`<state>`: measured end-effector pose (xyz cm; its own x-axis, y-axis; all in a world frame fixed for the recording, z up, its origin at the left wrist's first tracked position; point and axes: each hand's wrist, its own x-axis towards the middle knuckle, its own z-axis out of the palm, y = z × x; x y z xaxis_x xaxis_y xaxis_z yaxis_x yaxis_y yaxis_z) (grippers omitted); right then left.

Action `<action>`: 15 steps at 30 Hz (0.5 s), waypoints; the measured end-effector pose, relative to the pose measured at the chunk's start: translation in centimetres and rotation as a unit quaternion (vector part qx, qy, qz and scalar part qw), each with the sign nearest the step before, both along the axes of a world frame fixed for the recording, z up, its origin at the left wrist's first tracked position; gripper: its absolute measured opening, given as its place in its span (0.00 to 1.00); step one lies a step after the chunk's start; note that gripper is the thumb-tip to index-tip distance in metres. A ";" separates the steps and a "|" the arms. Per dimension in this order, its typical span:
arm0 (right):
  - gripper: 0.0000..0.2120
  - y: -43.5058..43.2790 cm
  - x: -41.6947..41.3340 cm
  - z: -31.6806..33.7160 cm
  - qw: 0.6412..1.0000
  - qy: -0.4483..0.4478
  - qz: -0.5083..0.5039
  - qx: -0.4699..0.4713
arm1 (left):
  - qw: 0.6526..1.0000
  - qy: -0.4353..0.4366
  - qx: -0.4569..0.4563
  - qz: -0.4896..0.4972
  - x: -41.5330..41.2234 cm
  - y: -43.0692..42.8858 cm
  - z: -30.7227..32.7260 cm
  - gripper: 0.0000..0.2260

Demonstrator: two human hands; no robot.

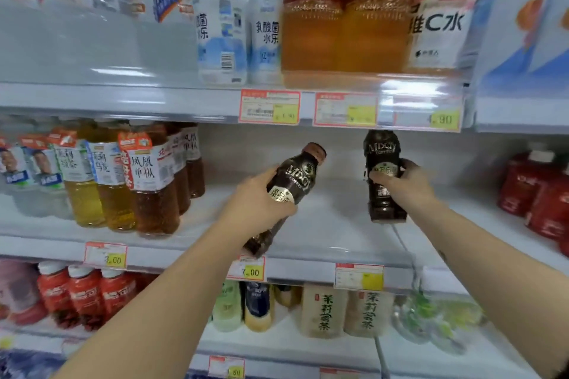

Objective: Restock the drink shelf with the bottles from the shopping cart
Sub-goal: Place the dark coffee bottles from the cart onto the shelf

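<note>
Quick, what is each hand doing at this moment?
Left hand: grips the tilted coffee bottle.
Right hand: grips the upright coffee bottle.

In front of me: white shelves (pixel 338 218), several tiers visible. Price tags (pixel 269 106) on front rails. Tea bottles (pixel 147 181) left, red bottles (pixel 529 184) right. Light even.

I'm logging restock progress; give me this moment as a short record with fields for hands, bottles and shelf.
left hand: grips the tilted coffee bottle, cap up and right
right hand: grips the upright coffee bottle
middle shelf: bare gap under both bottles
neighbours: tea bottles on the left, red drinks on the right
set down: tilted one no; upright one, cannot tell
</note>
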<state>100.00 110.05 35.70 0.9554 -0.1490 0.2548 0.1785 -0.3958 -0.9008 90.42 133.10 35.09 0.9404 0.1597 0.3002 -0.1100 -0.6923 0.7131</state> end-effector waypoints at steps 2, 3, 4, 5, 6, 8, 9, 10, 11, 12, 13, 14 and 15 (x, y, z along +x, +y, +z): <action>0.21 -1.4 1.1 -0.5 0.999 -0.016 -0.025 -0.039 | 0.999 0.023 -0.045 -0.002 0.8 -0.9 0.5 0.21; 0.21 -2.0 1.7 -0.8 0.998 -0.018 -0.034 -0.049 | 0.997 0.041 -0.069 -0.004 1.2 -1.4 0.7 0.18; 0.21 -2.4 2.2 -1.1 0.998 -0.018 -0.039 -0.049 | 0.993 0.060 -0.098 -0.009 1.5 -1.8 1.0 0.15; 0.21 -2.9 2.8 -1.3 0.998 -0.015 -0.045 -0.041 | 0.989 0.078 -0.128 -0.014 1.7 -2.2 1.2 0.11; 0.21 -3.2 3.5 -1.5 0.998 -0.014 -0.054 -0.029 | 0.983 0.096 -0.156 -0.015 1.9 -2.5 1.3 0.08; 0.23 -3.8 4.6 -1.7 0.997 -0.016 -0.078 -0.006 | 0.974 0.115 -0.196 -0.011 2.2 -3.1 1.3 0.06; 0.25 -4.1 5.2 -1.8 0.996 -0.022 -0.087 0.005 | 0.971 0.114 -0.210 -0.007 2.4 -3.4 1.3 0.06; 0.25 -4.3 5.7 -1.9 0.995 -0.032 -0.091 0.016 | 0.969 0.110 -0.221 -0.002 2.6 -3.6 1.3 0.06; 0.25 -4.5 6.1 -1.9 0.995 -0.040 -0.089 0.028 | 0.967 0.103 -0.234 0.003 2.9 -3.9 1.3 0.06; 0.25 -4.6 6.6 -2.1 0.995 -0.046 -0.080 0.038 | 0.965 0.091 -0.248 0.007 3.2 -4.1 1.3 0.06; 0.25 -4.7 7.0 -2.3 0.995 -0.045 -0.069 0.049 | 0.963 0.076 -0.259 0.011 3.6 -4.2 1.2 0.08; 0.26 -4.8 7.6 -2.5 0.996 -0.047 -0.058 0.055 | 0.963 0.059 -0.264 0.014 3.9 -4.4 1.1 0.10; 0.27 -4.9 8.1 -2.7 0.996 -0.045 -0.051 0.056 | 0.963 0.042 -0.265 0.018 4.2 -4.6 0.8 0.13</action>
